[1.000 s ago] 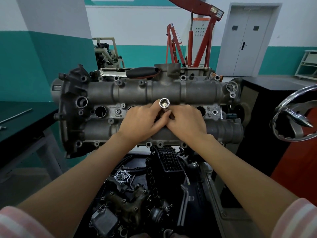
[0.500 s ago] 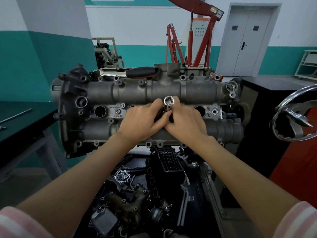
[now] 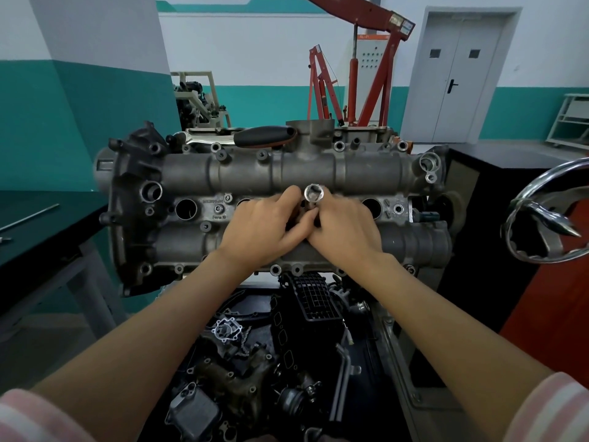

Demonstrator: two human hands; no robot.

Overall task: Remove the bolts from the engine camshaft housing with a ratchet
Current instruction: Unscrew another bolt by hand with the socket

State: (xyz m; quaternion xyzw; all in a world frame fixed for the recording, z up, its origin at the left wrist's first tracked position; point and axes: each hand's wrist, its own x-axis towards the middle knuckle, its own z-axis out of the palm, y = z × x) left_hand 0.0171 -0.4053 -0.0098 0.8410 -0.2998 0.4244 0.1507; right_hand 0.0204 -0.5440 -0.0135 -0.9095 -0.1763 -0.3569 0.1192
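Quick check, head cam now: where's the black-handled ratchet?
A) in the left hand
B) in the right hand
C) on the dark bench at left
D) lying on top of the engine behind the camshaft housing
D: the ratchet lies loose along the far top edge of the engine, behind the camshaft housing, while the left hand and right hand meet at a silver socket over the housing's middle.

Two hands – left hand (image 3: 261,231), right hand (image 3: 345,229) – one socket (image 3: 314,193), one camshaft housing (image 3: 350,173), one ratchet (image 3: 264,138).
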